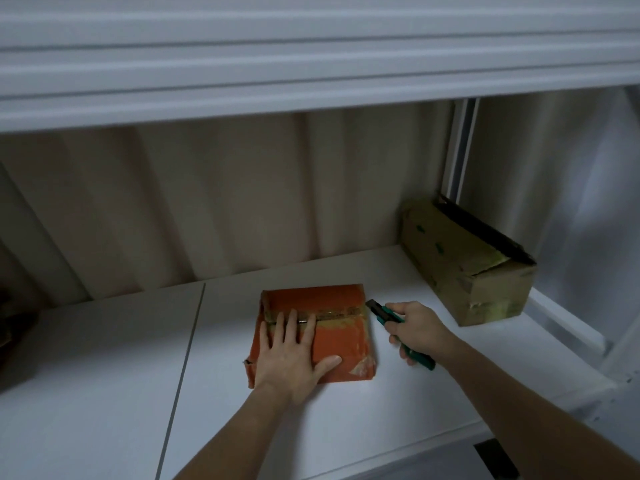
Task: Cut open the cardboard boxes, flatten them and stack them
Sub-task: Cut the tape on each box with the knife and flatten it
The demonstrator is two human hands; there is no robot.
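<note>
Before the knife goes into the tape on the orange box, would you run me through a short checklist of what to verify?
1. Orange box held steady: ok, the left hand presses flat on its top.
2. Knife in a firm grip: ok, the right hand is wrapped around its green handle.
3. Blade out: cannot tell, the dark tip is too blurred.
4. Tip at the tape seam: ok, it sits at the seam's right end.
5. Fingers clear of the cutting line: not ok, the left fingertips lie across the seam.
6. Brown box out of the way: ok, it stands apart at the back right.
</note>
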